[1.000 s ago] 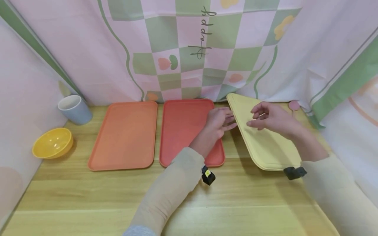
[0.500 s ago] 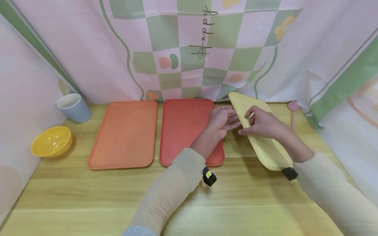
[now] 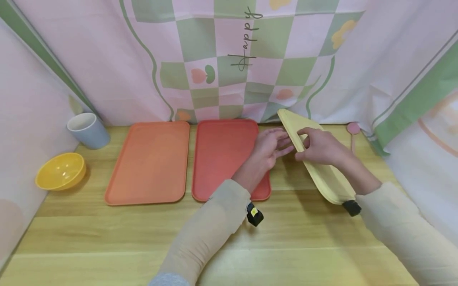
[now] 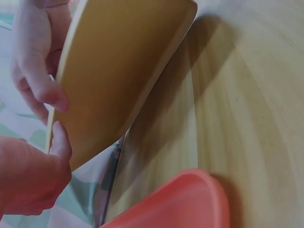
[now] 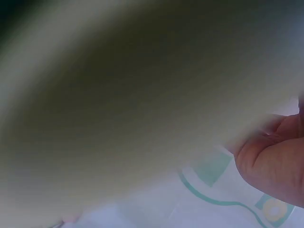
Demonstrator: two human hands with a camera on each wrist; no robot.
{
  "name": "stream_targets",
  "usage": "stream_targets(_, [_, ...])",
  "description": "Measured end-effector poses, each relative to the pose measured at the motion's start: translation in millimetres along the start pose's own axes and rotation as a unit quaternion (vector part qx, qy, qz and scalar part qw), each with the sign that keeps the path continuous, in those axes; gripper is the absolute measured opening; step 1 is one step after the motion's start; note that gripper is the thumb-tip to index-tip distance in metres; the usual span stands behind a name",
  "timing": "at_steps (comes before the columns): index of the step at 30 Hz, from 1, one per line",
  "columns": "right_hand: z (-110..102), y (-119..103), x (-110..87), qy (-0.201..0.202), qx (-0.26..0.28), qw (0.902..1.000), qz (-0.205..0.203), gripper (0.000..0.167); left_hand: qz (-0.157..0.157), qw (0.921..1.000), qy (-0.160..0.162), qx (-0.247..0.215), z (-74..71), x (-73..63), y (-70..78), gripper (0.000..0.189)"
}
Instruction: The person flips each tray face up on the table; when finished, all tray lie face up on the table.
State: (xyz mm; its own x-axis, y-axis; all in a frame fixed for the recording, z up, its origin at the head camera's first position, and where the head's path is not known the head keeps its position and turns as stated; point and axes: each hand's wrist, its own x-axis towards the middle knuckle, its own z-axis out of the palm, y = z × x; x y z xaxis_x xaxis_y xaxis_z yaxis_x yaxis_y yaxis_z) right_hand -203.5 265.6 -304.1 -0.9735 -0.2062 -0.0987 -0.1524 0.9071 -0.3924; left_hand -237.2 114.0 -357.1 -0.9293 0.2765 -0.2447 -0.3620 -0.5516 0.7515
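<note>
A yellow tray (image 3: 330, 182) stands tilted at the right, its left edge raised off the wooden table. My right hand (image 3: 320, 147) grips that raised edge, thumb on the underside and fingers over the upper face. Just beyond the red tray, my left hand (image 3: 270, 147) reaches to the same edge with fingers fairly straight, their tips at the underside. In the left wrist view, the yellow tray's underside (image 4: 118, 71) faces the camera, with both hands close together at its rim. Blurred yellow surface (image 5: 118, 109) covers most of the right wrist view, hiding most of the right hand (image 5: 275, 161).
A red tray (image 3: 225, 159) lies flat under the left forearm, and an orange tray (image 3: 150, 163) lies left of it. A blue cup (image 3: 89, 131) and a yellow bowl (image 3: 61, 171) stand far left. A pink spoon-like item (image 3: 353, 128) lies behind the right hand. Patterned cloth hangs behind.
The right hand has moved left from above the yellow tray onto its raised edge and taken hold. The tray has tilted more steeply. The left hand has shifted slightly right.
</note>
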Motion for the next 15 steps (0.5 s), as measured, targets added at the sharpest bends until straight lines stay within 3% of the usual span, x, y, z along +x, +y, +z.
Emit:
stream_targets(6, [-7,-3,-3.4,0.031,0.006,0.9994,-0.011,0.073,-0.020,0.9996,0.016,0.012,2.3,-0.2,-12.0,0.016])
stream_targets(15, [-21,-1,-8.2,0.054,0.083,0.9950,0.017,0.067,-0.065,0.9971,0.022,0.031,7.9,-4.1,-45.0,0.016])
